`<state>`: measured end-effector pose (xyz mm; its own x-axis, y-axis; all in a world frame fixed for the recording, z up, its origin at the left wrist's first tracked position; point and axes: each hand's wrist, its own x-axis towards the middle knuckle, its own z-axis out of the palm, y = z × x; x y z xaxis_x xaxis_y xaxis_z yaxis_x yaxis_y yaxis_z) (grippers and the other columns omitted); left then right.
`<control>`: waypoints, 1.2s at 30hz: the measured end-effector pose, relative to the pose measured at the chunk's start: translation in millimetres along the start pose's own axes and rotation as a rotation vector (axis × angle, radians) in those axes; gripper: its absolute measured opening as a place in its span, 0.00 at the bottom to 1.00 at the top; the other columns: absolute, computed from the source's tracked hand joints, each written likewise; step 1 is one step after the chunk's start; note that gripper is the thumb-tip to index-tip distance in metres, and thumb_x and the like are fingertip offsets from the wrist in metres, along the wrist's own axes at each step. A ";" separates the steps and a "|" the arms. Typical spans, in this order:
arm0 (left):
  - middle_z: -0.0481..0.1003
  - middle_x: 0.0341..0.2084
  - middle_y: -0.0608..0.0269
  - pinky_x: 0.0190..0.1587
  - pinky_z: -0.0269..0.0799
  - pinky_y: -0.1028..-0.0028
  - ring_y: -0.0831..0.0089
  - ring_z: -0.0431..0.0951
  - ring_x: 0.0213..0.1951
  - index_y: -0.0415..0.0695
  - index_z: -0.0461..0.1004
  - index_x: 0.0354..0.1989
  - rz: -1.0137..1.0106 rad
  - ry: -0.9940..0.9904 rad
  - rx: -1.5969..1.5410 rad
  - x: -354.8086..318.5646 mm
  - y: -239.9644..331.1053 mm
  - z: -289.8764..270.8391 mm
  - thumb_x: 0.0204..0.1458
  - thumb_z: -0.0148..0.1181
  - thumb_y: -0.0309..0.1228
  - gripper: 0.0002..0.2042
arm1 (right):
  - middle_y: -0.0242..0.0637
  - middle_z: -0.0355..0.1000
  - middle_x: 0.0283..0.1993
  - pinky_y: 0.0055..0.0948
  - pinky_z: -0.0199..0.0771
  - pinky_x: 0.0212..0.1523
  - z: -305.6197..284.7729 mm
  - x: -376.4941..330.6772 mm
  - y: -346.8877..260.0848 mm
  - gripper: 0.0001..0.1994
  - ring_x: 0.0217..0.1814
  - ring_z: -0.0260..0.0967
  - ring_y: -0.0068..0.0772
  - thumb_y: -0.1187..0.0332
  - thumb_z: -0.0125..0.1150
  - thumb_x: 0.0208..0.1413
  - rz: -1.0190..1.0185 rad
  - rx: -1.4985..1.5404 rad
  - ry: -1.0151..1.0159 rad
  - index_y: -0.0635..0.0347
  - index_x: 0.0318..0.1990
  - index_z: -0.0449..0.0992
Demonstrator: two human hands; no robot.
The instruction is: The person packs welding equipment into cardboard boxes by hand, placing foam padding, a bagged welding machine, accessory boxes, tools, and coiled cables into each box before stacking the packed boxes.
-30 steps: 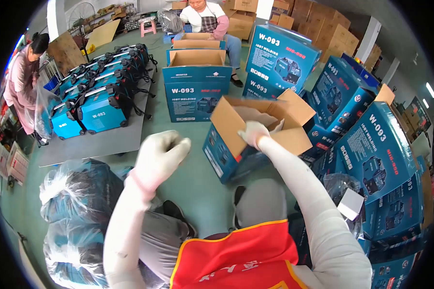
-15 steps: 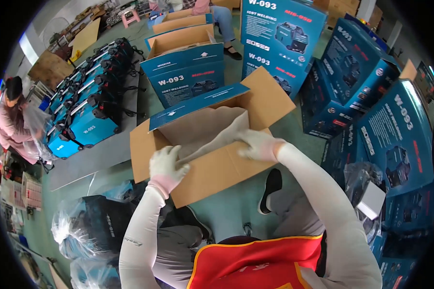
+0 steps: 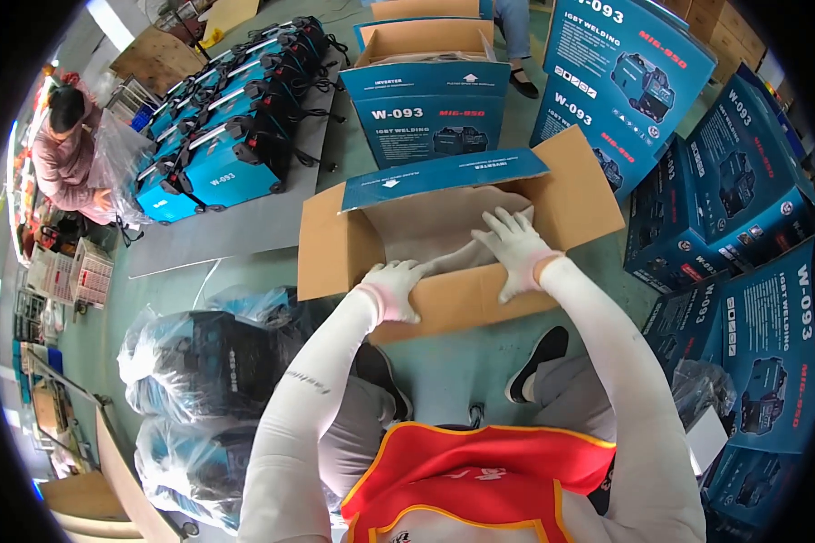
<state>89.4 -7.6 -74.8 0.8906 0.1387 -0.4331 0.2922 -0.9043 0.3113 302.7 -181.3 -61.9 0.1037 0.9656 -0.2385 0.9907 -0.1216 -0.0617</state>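
An opened cardboard box (image 3: 462, 303) with a blue-green far flap (image 3: 444, 181) stands on the floor in front of me. Inside it lies a pale grey foam-like sheet (image 3: 426, 231), pressed along the walls. My left hand (image 3: 394, 288), in a white glove, wraps over the near rim at the left, its fingertips inside and its thumb outside. At the near right side my right hand (image 3: 516, 253), also gloved, rests with spread fingers on the sheet's edge, thumb down against the outer wall. How far the sheet reaches into the bottom is hidden.
Blue welding machines (image 3: 226, 172) stand in rows on a grey board at the left, where a person (image 3: 68, 158) handles clear plastic. Plastic-wrapped machines (image 3: 208, 362) sit by my left leg. Printed boxes (image 3: 625, 77) are stacked at the right; another open box (image 3: 426, 113) stands behind.
The view has shifted, so the box sits lower against its surroundings. My right hand has spread its fingers over the sheet, whose raised edge now lies lower in the box.
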 end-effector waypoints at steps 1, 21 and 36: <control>0.65 0.61 0.55 0.66 0.55 0.57 0.54 0.62 0.64 0.49 0.65 0.63 -0.039 -0.050 -0.189 5.5 -2.6 5.9 0.34 0.71 0.39 0.40 | 0.49 0.45 0.74 0.51 0.39 0.74 4.2 6.9 4.3 0.57 0.77 0.38 0.53 0.50 0.77 0.28 -0.001 -0.024 -0.021 0.53 0.70 0.53; 0.57 0.65 0.47 0.67 0.51 0.53 0.46 0.55 0.67 0.45 0.70 0.57 -0.004 -0.198 0.424 -29.6 42.5 52.5 0.34 0.71 0.50 0.38 | 0.42 0.68 0.58 0.43 0.63 0.61 45.1 -46.2 25.7 0.18 0.58 0.66 0.49 0.56 0.56 0.54 0.090 0.162 -0.123 0.47 0.51 0.79; 0.69 0.55 0.47 0.57 0.69 0.61 0.53 0.72 0.55 0.45 0.60 0.63 0.030 -0.126 -0.075 11.2 51.6 34.2 0.39 0.68 0.40 0.39 | 0.53 0.75 0.49 0.45 0.70 0.54 31.4 8.4 14.9 0.20 0.55 0.71 0.54 0.54 0.56 0.54 0.162 0.075 -0.489 0.60 0.46 0.79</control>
<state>102.5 -66.5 -92.5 0.8501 0.0558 -0.5237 0.2953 -0.8739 0.3862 315.6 -182.2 -95.3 0.1843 0.7151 -0.6743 0.9544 -0.2941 -0.0510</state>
